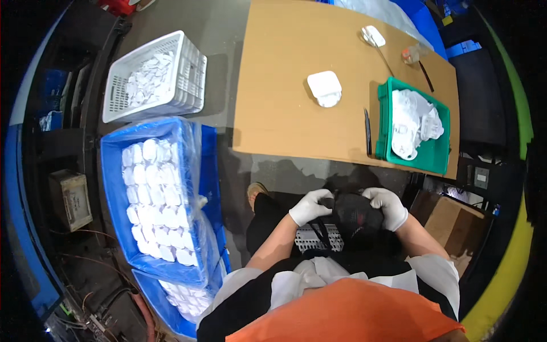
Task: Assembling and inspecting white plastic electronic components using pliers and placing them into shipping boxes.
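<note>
Both my hands wear white gloves and hold a black fabric item (358, 212) with a mesh-like surface over my lap. Its exact kind is hard to make out in the dark. My left hand (312, 207) is closed on its left edge, where a dark strap (322, 232) hangs down. On the opposite side, my right hand (387, 207) grips the upper right edge with bent fingers. Beneath them a light perforated plastic surface (305, 239) shows between my legs.
Ahead stands a brown table (285, 74) with white plastic parts (325, 88), a black pen-like tool (367, 131) and a green tray (384, 122) of white pieces. At left are a white crate (191, 80) and a blue bin (119, 228) of stacked white parts.
</note>
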`<control>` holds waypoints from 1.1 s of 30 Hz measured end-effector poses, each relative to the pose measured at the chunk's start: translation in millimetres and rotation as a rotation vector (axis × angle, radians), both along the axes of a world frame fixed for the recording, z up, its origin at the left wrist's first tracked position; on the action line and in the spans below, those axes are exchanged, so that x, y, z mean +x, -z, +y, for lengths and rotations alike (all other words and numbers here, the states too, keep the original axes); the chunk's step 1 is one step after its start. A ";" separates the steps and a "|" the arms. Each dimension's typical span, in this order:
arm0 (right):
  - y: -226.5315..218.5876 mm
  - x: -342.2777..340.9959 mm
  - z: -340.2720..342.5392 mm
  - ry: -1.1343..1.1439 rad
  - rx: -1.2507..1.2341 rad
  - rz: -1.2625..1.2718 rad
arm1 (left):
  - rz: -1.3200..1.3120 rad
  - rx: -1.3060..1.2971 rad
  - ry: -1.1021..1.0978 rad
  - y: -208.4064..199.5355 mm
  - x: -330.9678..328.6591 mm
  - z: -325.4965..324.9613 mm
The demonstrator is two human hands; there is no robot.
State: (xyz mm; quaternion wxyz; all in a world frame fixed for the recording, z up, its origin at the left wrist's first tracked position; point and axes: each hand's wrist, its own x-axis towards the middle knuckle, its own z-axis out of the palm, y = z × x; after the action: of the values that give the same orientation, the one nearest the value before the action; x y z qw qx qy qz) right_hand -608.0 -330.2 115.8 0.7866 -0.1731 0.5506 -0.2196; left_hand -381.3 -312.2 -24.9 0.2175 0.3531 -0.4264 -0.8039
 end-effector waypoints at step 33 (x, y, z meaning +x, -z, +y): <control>-368.9 288.1 -182.3 -0.781 -1.322 0.534 | -0.743 -0.740 -0.776 -673.9 279.6 -123.5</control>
State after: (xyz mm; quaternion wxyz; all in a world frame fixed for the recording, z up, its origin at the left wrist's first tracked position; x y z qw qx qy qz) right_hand -319.9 -512.6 484.7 0.3838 -0.8280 0.3761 -0.1602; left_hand -101.7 -435.7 648.9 0.4373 0.6376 -0.5632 -0.2914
